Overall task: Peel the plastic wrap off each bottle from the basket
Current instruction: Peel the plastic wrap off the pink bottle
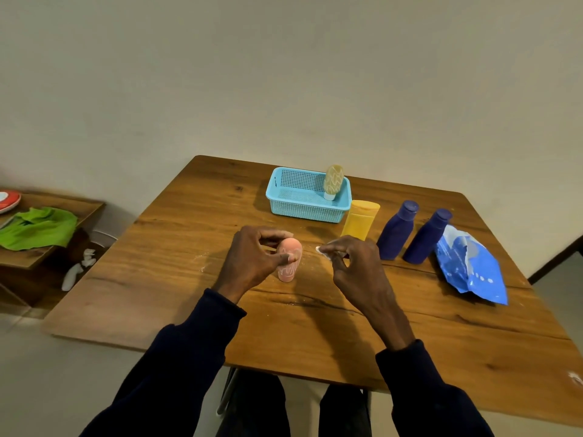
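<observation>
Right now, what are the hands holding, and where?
The left hand holds the pink bottle round its upper half; the right hand pinches a small white scrap of wrap.

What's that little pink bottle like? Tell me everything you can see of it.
The pink bottle is small, salmon-coloured, plastic-looking, with a rounded top, a narrower base and thin white squiggles on its front. It stands upright on the wooden table, near its middle. The left hand holds it, thumb across the front, fingers curled over the top. Whether wrap covers it is unclear.
</observation>
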